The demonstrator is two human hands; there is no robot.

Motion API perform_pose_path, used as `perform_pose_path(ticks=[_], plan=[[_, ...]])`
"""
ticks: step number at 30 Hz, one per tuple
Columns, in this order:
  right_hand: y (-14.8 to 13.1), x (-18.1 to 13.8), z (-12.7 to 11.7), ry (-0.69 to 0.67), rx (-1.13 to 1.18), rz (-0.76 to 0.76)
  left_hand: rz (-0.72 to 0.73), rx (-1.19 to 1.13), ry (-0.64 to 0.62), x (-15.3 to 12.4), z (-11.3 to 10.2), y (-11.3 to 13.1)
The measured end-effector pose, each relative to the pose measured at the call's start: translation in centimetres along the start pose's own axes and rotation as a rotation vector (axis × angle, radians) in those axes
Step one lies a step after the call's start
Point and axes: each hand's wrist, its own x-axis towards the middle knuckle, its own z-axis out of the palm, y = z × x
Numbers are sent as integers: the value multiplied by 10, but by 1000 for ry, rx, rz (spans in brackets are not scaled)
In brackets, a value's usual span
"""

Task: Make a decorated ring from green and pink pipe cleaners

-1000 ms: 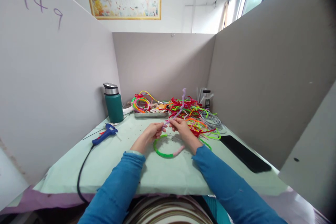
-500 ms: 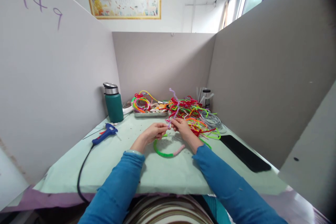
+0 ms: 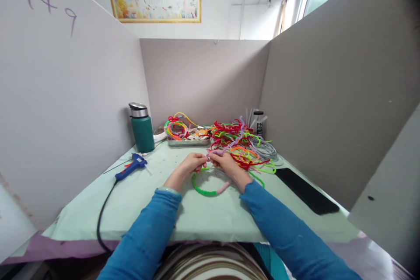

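Observation:
A purple pipe cleaner (image 3: pixel 236 141) runs up and to the right from between my fingertips, over the colourful pile. My left hand (image 3: pixel 192 165) is closed in a pinch at its near end. Close against it, my right hand (image 3: pixel 225 164) pinches the same strand, thumb and fingers together. Just below both hands is a hoop (image 3: pixel 206 193), wrapped in green along its left and front and in pale pink at the right front. Bare thin wire shows at its far side. Whether any fingers also touch the hoop is hidden.
A blue glue gun (image 3: pixel 133 166) with a black cord lies left, before a green bottle (image 3: pixel 142 133). A metal tray (image 3: pixel 188 143) of small pieces stands at the back, beside tangled pipe cleaners (image 3: pixel 229 131) and coiled grey wire (image 3: pixel 266 151). A black phone (image 3: pixel 306 191) lies right. Partitions enclose the table.
The purple pipe cleaner, upright before, now leans to the right. My right hand has shifted slightly left, closer to my left hand. The hoop has stayed in place.

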Motion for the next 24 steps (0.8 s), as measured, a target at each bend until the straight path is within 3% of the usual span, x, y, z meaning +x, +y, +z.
perform_pose_path(ticks=[6, 14, 18, 21, 24], plan=[[-5, -3, 1, 17, -143, -62, -53, 19, 75, 4, -1, -7], [-4, 0, 3, 85, -128, -54, -4, 24, 54, 9, -5, -12], [8, 8, 0, 138, -5, 43, 90, 65, 59, 13, -5, -13], [15, 11, -3, 102, 162, 159, 173, 91, 29, 14, -4, -13], [14, 11, -7, 103, 254, 191, 166, 108, 34, 13, -4, -12]])
